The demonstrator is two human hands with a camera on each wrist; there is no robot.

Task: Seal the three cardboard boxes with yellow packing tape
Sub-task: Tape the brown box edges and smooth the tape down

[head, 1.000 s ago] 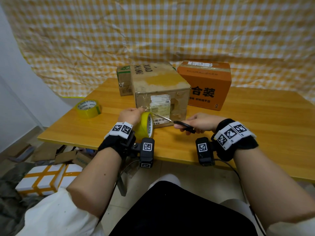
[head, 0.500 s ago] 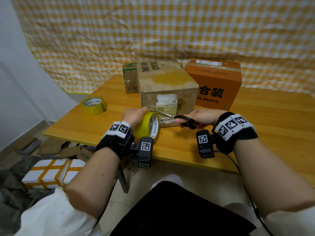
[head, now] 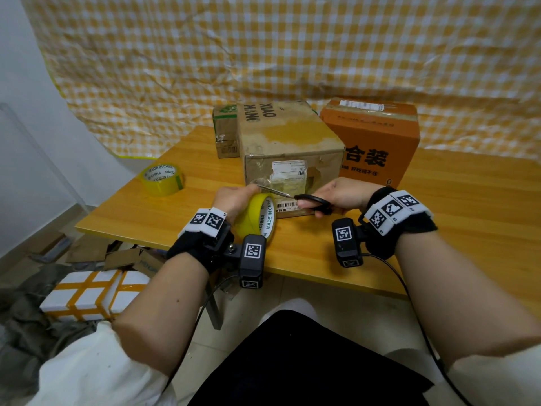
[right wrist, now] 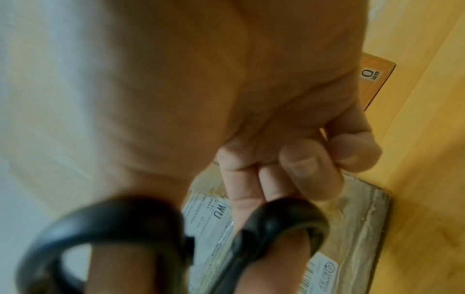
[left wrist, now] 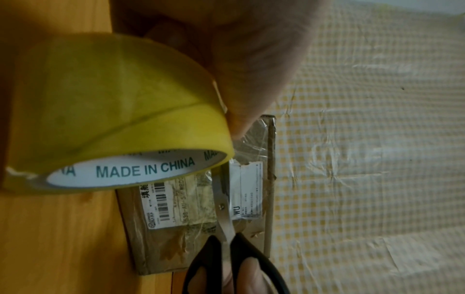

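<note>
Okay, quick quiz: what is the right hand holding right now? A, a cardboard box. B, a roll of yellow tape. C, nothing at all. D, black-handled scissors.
D: the right hand has its fingers through the black handles of the scissors, while the tape roll is in the left hand.

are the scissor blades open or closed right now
Closed. In the left wrist view the scissors show their two blades lying together as one strip, and the black handle loops nearly meet where the right hand grips them.

A makeshift recording corner indoors: checked yellow cloth (head: 292,54) hung behind a wooden table (head: 468,200), tiled floor (head: 336,297).
</note>
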